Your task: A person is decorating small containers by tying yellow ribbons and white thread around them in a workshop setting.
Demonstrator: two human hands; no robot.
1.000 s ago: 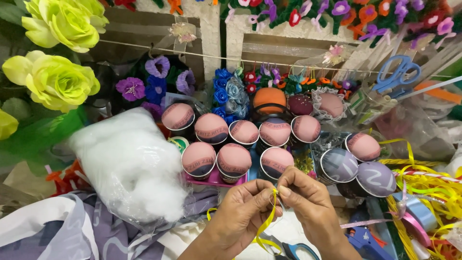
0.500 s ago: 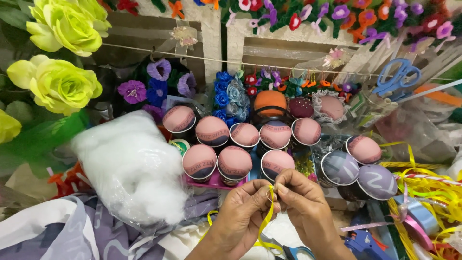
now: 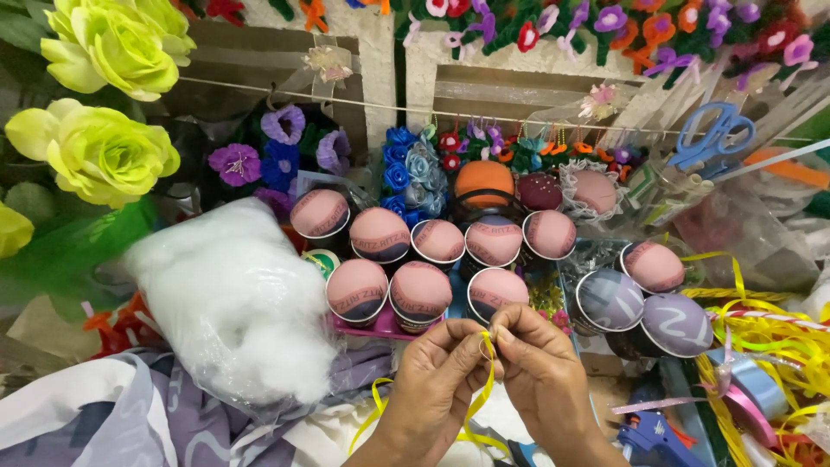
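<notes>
The table (image 3: 596,363) is crowded: padded cups (image 3: 419,294) at centre, a bag of white stuffing (image 3: 229,303) at 9 o'clock, yellow fabric roses (image 3: 95,147) at 10 o'clock, blue scissors (image 3: 713,138) at 2 o'clock. At 6 o'clock, the left hand (image 3: 432,385) and right hand (image 3: 540,376) touch, both pinching 1 yellow ribbon (image 3: 482,393). Its long axis runs 12 to 6 o'clock, tail hanging toward 6.

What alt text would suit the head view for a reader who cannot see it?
Left hand and right hand meet, fingers pinching a thin yellow ribbon over a crowded craft table. Behind them stand pink padded cups, with a bag of white stuffing to the left and yellow fabric roses beyond.
</notes>
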